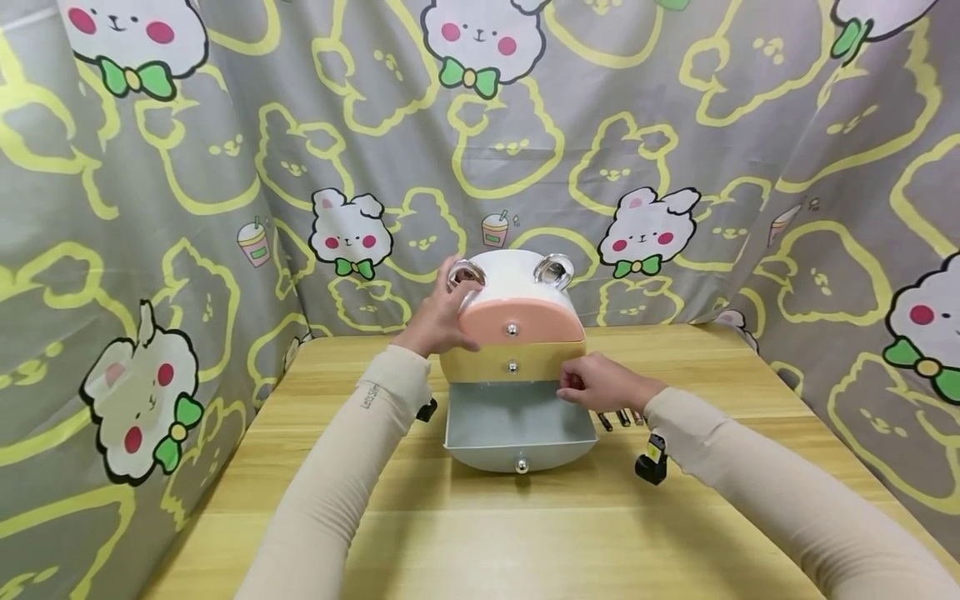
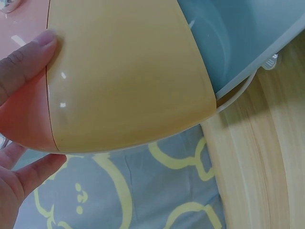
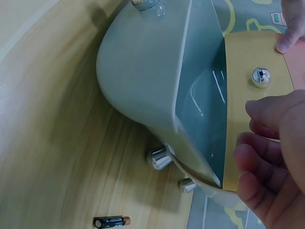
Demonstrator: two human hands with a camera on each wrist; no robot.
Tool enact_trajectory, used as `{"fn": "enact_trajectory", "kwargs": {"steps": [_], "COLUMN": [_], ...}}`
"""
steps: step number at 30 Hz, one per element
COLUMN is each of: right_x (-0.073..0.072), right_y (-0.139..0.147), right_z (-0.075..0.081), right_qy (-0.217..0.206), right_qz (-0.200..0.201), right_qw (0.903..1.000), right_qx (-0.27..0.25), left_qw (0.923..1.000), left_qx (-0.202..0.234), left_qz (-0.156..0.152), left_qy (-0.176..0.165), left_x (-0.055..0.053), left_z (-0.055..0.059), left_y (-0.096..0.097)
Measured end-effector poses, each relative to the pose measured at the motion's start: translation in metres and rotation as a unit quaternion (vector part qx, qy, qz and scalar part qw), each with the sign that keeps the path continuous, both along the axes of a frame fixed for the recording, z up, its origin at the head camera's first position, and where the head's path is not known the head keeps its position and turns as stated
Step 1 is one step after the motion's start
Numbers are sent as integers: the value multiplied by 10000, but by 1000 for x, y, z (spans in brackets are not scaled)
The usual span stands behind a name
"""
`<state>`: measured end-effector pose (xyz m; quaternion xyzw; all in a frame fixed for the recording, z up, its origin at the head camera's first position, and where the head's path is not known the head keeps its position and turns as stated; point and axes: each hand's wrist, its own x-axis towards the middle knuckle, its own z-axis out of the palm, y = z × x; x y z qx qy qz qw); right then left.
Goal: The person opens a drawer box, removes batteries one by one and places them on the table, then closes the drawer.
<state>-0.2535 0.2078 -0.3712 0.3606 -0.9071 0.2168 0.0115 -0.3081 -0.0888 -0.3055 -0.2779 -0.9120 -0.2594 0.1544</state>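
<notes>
A small drawer cabinet (image 1: 512,271) with a white top and two silver ring ears stands on the table. Its pink drawer (image 1: 487,321) and yellow drawer (image 1: 480,364) are closed, each with a round silver knob. Below them the grey-blue drawer (image 1: 517,457) is pulled out, and its visible inside is bare. My left hand (image 1: 442,315) grips the cabinet's upper left side, thumb (image 2: 28,62) on the front near the pink-yellow seam. My right hand (image 1: 607,382) hovers by the right end of the yellow drawer, fingers loosely curled and holding nothing, close to the yellow drawer's knob (image 3: 260,77).
Several batteries (image 1: 624,417) lie on the wooden table (image 1: 525,542) to the right of the cabinet, partly behind my right wrist. Silver feet (image 3: 159,157) show under the cabinet. A patterned curtain (image 1: 517,183) hangs behind and at both sides.
</notes>
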Motion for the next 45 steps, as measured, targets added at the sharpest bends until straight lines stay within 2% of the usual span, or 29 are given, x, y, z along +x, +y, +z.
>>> {"fn": "enact_trajectory", "kwargs": {"steps": [10, 14, 17, 20, 25, 32, 38, 45], "right_x": [-2, -4, -4, -3, -1, -1, -1, -3], "right_y": [-13, -17, -21, -26, -38, -54, -68, -81], "right_z": [-2, -4, -5, -3, -3, -10, -14, -18], "right_qy": [-293, -302, -402, -673, -1045, -1447, -1683, -2125], "right_qz": [227, 433, 487, 398, 312, 301, 410, 583], "right_qw": [9991, 9982, 9969, 9936, 9836, 9652, 9534, 9341], "right_qx": [184, 268, 470, 819, 1437, 2156, 2469, 2809], "left_qw": [10000, 10000, 10000, 9999, 9999, 9999, 9998, 9995], "left_qx": [16, 17, 21, 57, 53, -10, -27, -70], "left_qz": [3, -29, -51, -82, -52, -39, -27, -52], "left_qy": [11, 10, 51, 86, 80, 149, 173, 304], "left_x": [0, 1, 0, -1, -1, -1, 0, -1], "left_z": [0, -1, -2, -4, -5, -3, -3, -5], "left_y": [-1, -2, -2, -4, -5, -4, -4, -4]}}
